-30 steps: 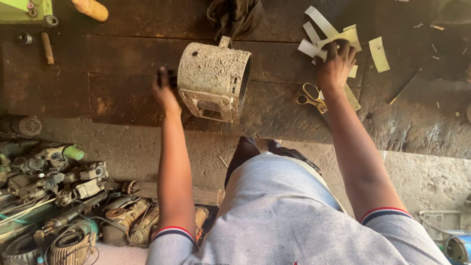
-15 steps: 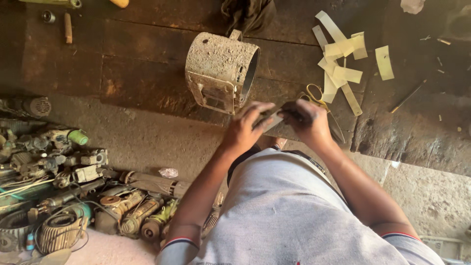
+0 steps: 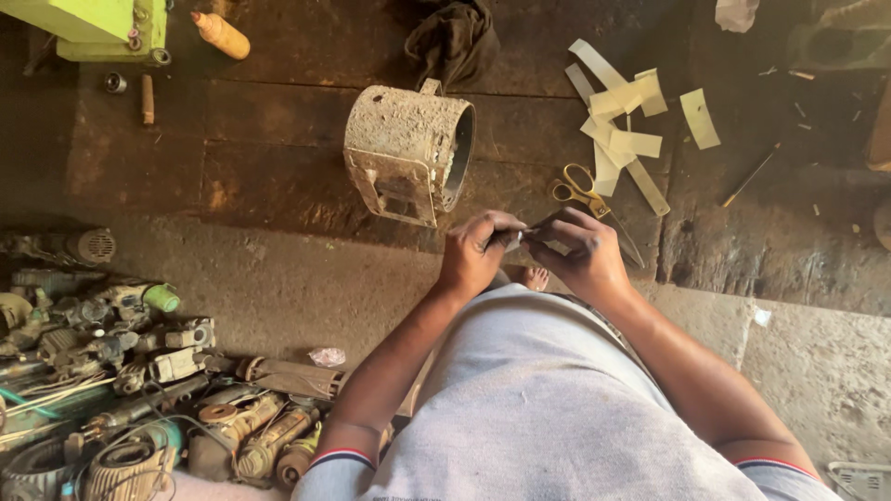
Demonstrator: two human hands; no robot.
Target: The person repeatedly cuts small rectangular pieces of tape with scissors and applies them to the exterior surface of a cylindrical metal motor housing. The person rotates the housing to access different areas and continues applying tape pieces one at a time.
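Looking down over a dark wooden bench [image 3: 232, 139], largest item first: a worn cylindrical motor housing [image 3: 408, 153] is lying on its side, open end facing right, just beyond the hands. On the floor at lower left a heap of old power tools [image 3: 121, 371] is piled, well apart from the work. A dark rag [image 3: 453, 37] sits behind the housing. To the right, pale paper strips [image 3: 624, 121] are scattered, w/ yellow-handled scissors [image 3: 580, 190] lying just beside them and near the right hand.

Both hands are brought together in front of the body, approx. at bench edge. A small pale strip piece [image 3: 548, 243] is pinched between them: left hand [image 3: 478, 255] is closed on its left end, right hand [image 3: 585, 255] is closed on its right end. Exact shape of the piece cannot be told; it is mostly hidden by fingers.

Step in hand, judged: the piece is being folded or shaped by fingertip work. Next move is judged to call for a steady two-handed pinch and a fine, even crease, w/ no slack grip.
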